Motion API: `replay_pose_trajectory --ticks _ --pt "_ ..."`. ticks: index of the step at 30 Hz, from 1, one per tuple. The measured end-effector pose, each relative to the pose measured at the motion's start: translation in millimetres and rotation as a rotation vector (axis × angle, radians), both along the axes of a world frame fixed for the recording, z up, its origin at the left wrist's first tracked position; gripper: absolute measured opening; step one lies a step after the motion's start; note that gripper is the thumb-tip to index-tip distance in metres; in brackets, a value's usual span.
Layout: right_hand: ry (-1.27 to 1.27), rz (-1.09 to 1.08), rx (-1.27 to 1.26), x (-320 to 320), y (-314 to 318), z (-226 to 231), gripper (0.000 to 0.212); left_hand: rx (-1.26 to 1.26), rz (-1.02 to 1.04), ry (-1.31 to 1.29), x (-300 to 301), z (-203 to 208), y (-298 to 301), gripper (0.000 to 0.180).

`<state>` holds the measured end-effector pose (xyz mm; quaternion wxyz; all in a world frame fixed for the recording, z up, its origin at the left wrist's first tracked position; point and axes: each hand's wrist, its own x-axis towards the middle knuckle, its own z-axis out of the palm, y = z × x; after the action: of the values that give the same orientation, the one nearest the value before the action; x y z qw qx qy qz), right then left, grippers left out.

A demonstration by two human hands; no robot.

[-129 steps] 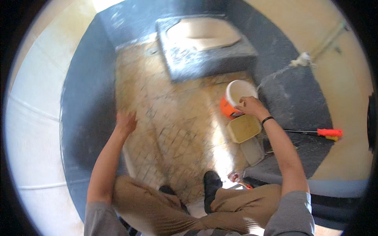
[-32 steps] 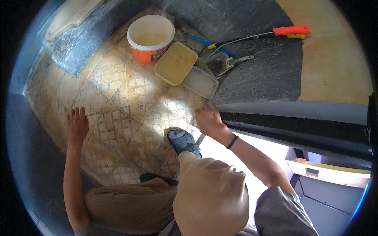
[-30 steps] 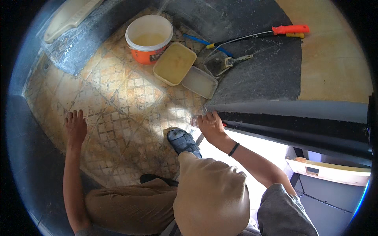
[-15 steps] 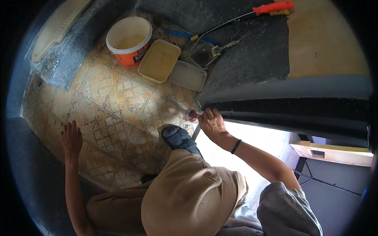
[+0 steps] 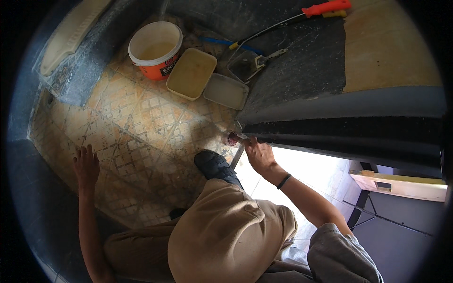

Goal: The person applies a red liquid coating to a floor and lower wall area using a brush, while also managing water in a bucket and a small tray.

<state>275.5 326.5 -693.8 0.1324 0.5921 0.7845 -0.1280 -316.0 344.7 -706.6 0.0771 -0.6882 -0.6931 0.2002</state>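
Observation:
My right hand (image 5: 258, 154), with a dark band at the wrist, has its fingers closed round a thin reddish-brown handle (image 5: 242, 140). The far end of that handle reaches into a small clear cup (image 5: 231, 138) with dark red inside. This cup stands on the floor by the corner of the black door-frame base; what tips the handle is hidden. Off to the left, my left hand (image 5: 86, 165) hovers over or rests on the tiles, fingers apart and holding nothing; whether it touches them I cannot tell.
An orange-and-white bucket (image 5: 156, 70), a cream tub (image 5: 192, 74) and a clear tub (image 5: 226, 91) stand ahead. Near them are a paintbrush (image 5: 275, 54) and a red-handled tool (image 5: 325, 7). My dark shoe (image 5: 214, 165) is close to the cup. A bright doorway (image 5: 292, 177) opens at right.
My right hand has shifted a little right and towards me, away from the cup, so more of the handle shows. My left hand stays almost still.

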Motion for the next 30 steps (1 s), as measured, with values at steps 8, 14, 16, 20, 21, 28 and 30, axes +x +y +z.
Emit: replay_pose_trajectory --ticks 8,14,16,20,21,28,30 --pt "0.038 0.012 0.157 16.4 -7.4 -4.6 0.018 0.036 -0.017 0.012 -8.5 -7.7 -3.9 0.043" --pt "0.119 -0.032 0.197 14.3 -3.6 0.2 0.014 0.038 -0.033 0.008 -8.0 -4.7 -3.4 0.042" --pt "0.175 -0.041 0.248 16.4 -4.4 -7.8 0.014 0.033 -0.028 0.0 -5.8 -2.2 -1.9 0.042" --pt "0.217 -0.119 0.226 8.0 -6.4 10.3 0.016 -0.003 0.029 -0.016 1.2 5.1 -1.7 0.041" --pt "0.198 -0.148 0.211 8.3 -9.3 12.4 0.017 -0.009 0.046 -0.028 3.0 6.9 -1.6 0.041" --pt "0.077 -0.196 0.148 27.2 -31.9 9.0 0.019 -0.035 0.056 -0.006 -4.2 2.0 -6.4 0.043" --pt "0.113 -0.219 0.135 22.9 -28.6 14.7 0.021 -0.046 0.07 -0.008 -1.0 5.8 -4.7 0.044"
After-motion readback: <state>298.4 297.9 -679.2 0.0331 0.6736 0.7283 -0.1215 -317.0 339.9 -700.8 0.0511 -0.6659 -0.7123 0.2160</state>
